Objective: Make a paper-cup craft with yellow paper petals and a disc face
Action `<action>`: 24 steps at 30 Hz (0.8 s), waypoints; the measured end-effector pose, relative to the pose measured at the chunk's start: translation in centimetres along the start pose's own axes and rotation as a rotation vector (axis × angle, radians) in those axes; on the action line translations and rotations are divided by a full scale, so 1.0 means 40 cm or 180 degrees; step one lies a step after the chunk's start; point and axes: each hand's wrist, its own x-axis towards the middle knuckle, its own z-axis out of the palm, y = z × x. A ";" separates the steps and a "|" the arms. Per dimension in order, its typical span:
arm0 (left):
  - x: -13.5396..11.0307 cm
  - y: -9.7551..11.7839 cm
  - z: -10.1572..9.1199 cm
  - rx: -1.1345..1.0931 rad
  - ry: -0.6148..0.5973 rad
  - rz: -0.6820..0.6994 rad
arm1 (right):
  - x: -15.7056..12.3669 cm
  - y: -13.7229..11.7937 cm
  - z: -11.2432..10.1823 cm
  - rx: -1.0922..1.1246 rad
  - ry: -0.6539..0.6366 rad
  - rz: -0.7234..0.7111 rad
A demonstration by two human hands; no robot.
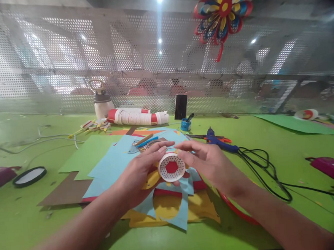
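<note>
Between my two hands is a small white-rimmed paper cup, its round face turned towards me. That face carries a red hexagon in the middle and a ring of dotted panels around it. My left hand grips its left and upper edge. On the other side, the fingers of my right hand close on the upper right rim. Below it lie cut light-blue paper scraps and yellow paper. Light-blue sheets are spread beyond my left hand.
A blue glue gun with a looped black cable lies to the right. Behind stand stacked paper cups, a phone, a blue pot and a spray bottle. A black-rimmed disc lies left.
</note>
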 end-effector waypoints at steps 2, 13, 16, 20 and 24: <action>-0.001 0.004 0.003 0.0006 -0.0043 -0.0108 | -0.001 -0.008 -0.011 0.0295 -0.0434 0.0252; -0.001 0.000 -0.024 0.0249 -0.0335 -0.0015 | 0.002 -0.006 -0.020 0.0565 -0.0566 0.0509; 0.001 -0.001 -0.029 0.0775 -0.0328 0.0343 | 0.008 0.004 -0.023 0.0687 -0.0386 0.0466; 0.012 -0.009 -0.034 0.1480 0.0039 0.0835 | 0.013 0.016 -0.020 0.0768 -0.0272 0.0477; 0.017 -0.012 -0.036 0.1475 0.0025 0.0935 | 0.012 0.016 -0.015 0.0935 -0.0310 0.0522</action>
